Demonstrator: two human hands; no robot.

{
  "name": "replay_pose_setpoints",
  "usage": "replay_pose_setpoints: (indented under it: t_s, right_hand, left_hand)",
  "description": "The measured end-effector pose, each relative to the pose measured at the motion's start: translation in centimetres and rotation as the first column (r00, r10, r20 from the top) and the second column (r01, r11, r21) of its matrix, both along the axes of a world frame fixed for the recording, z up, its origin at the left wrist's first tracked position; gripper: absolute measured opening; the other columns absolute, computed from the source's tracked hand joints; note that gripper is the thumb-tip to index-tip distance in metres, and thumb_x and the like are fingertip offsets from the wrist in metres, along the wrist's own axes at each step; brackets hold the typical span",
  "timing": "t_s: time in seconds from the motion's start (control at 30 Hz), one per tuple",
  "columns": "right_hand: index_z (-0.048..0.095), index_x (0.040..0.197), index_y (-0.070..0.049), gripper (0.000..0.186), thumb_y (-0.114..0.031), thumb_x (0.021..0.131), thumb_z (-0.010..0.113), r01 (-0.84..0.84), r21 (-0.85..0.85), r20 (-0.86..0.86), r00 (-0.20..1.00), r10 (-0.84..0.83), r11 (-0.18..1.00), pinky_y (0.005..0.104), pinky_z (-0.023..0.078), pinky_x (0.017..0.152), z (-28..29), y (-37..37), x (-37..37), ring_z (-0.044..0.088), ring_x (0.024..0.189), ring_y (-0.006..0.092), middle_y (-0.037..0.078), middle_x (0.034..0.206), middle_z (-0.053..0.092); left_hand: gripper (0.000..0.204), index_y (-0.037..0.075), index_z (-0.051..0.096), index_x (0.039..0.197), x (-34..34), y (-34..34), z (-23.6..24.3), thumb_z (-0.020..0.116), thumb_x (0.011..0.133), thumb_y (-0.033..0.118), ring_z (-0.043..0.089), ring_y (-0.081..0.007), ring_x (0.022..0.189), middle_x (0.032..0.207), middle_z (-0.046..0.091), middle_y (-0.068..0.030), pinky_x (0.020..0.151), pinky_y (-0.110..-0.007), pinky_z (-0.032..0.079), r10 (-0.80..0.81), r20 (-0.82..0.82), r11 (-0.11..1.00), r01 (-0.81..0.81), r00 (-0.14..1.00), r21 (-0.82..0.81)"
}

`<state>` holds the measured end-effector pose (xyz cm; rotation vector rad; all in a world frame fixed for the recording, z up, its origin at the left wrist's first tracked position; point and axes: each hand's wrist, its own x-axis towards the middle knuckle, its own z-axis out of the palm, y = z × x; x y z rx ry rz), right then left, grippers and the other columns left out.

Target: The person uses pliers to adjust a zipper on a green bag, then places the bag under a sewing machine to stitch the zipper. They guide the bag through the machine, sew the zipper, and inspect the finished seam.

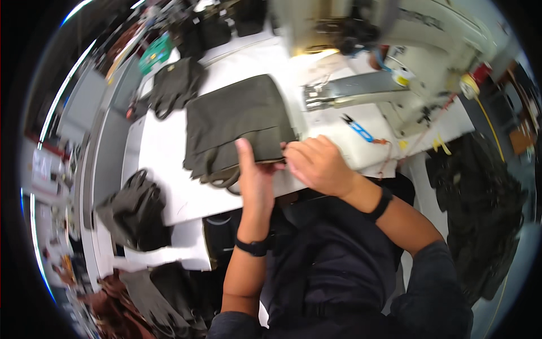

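Note:
A dark olive fabric bag (237, 118) lies flat on the white sewing table, its looped handles toward me. My left hand (257, 181) is closed on the bag's near edge, thumb on top and fingers underneath. At the bag's near right corner, my right hand (319, 164) is pinched shut on the edge, close beside my left fingertips. Whether a small part such as a zipper pull sits in that pinch is hidden. Blue thread snips (358, 129) lie to the right of my right hand, on the table.
A sewing machine (435, 62) stands at the back right, its metal bed (361, 89) beyond the snips. Another dark bag (176, 82) lies at the far left, and one more (135, 212) at the left edge. Dark bags (480, 209) are piled at right.

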<state>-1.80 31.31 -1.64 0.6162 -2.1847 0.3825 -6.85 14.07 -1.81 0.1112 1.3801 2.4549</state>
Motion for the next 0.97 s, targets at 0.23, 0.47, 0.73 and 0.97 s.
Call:
replay_pose_setpoints:
  t_s: [0.23,0.47,0.73,0.97]
  right_hand:
    - [0.064,0.108,-0.006,0.029,-0.008,0.08,0.071,0.053,-0.429,0.207,0.977,0.041,0.902,0.041,0.053,0.071,-1.6,-1.5,0.2,0.065,0.079,0.0296,0.009,0.086,0.064]
    - [0.069,0.1,-0.006,0.02,-0.014,0.083,0.076,0.107,-0.515,0.384,0.916,0.118,0.85,0.0364,0.053,0.071,-0.7,-0.8,1.0,0.064,0.079,0.0247,0.009,0.094,0.064]
    - [0.065,0.092,-0.005,0.015,-0.014,0.09,0.076,0.134,-0.765,0.328,0.923,0.202,0.63,0.0316,0.05,0.072,2.1,5.9,0.0,0.061,0.08,0.0197,0.007,0.087,0.063]
    - [0.068,0.104,-0.005,0.014,-0.01,0.091,0.071,0.285,-0.299,0.022,0.956,-0.291,0.911,0.0435,0.049,0.088,4.3,11.8,-1.9,0.067,0.092,0.0298,0.009,0.098,0.072]
  left_hand:
    - [0.067,0.0,0.053,0.143,0.7,-0.3,0.7,0.047,0.108,0.058,0.064,-0.0335,0.121,0.141,0.061,-0.0182,0.108,-0.05,0.051,0.013,0.142,0.935,-0.062,0.99,0.348]
    - [0.059,0.003,0.056,0.141,1.4,-0.7,2.2,0.056,0.106,0.05,0.061,-0.0351,0.128,0.143,0.06,-0.016,0.11,-0.059,0.05,0.016,0.177,0.856,-0.105,0.984,0.505]
    - [0.048,-0.004,0.05,0.141,-6.4,0.4,4.9,0.05,0.11,0.032,0.057,-0.039,0.132,0.148,0.055,-0.0214,0.113,-0.061,0.046,-0.069,0.093,0.93,0.03,0.993,0.365]
    - [0.048,-0.004,0.052,0.141,-12.1,8.9,7.7,0.059,0.105,0.027,0.059,-0.0376,0.131,0.143,0.06,-0.0229,0.114,-0.049,0.046,-0.003,0.321,0.946,-0.102,0.947,0.307]
